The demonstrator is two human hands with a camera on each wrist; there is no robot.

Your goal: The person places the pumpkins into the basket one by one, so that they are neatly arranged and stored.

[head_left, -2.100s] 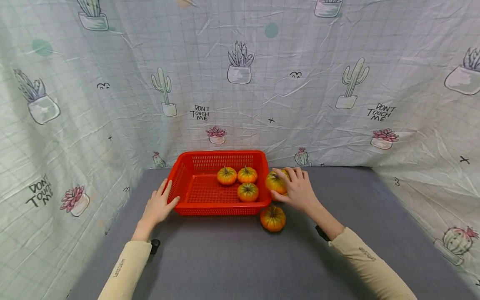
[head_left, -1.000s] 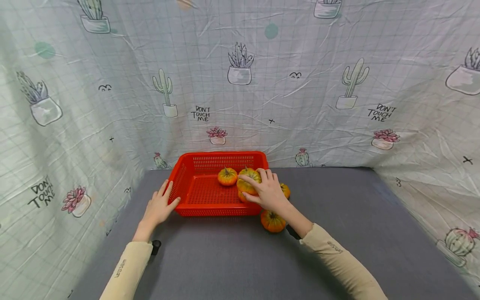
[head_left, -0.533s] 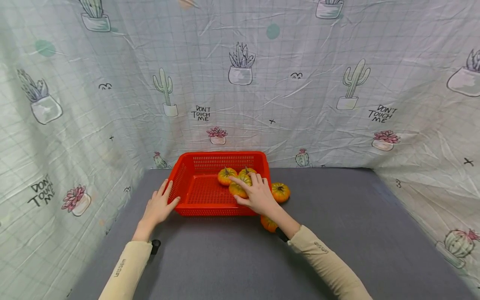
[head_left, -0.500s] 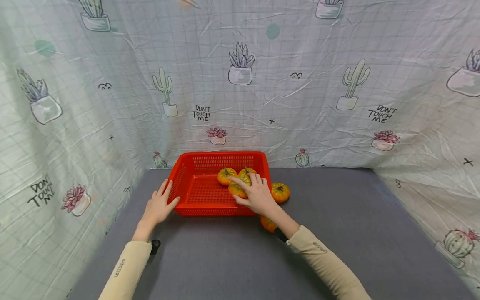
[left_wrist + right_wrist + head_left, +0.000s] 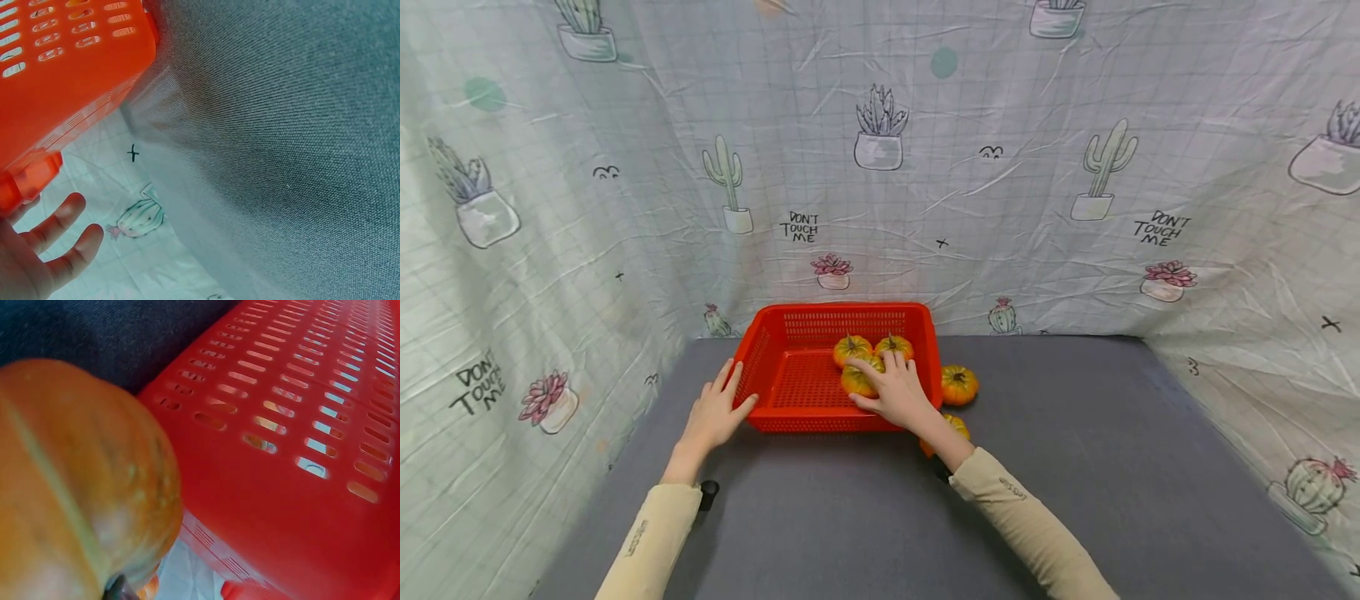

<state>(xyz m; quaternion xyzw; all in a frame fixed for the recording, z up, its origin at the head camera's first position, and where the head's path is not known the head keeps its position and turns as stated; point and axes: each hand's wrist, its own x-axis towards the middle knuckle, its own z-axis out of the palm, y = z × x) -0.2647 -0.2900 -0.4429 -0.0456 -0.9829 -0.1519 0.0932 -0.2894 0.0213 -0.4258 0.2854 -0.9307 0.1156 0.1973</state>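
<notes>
The right hand (image 5: 898,393) curls its fingers round a small pumpkin (image 5: 857,382); I can't tell if it touches the red plastic basket (image 5: 835,412) below them. The left hand (image 5: 709,415) touches the basket, fingers loosely spread.

Light falls soft and even; the right wrist view's pumpkin (image 5: 81,469) blurs.

Basket (image 5: 820,412) sits on table (image 5: 1075,442) just before the cloth (image 5: 970,200), left hand (image 5: 711,412) at its left end, right hand (image 5: 898,392) over its right half. Inside, a left pumpkin (image 5: 852,347) and a right pumpkin (image 5: 894,344) lie side by side toward the back, with a front pumpkin (image 5: 857,382) before the left one, under the right hand's thumb and fingers. Outside, a side pumpkin (image 5: 959,385) lies just right of the basket, and a corner pumpkin (image 5: 957,426) before that, near the basket's front right corner, partly hidden by the right forearm (image 5: 946,438).
</notes>
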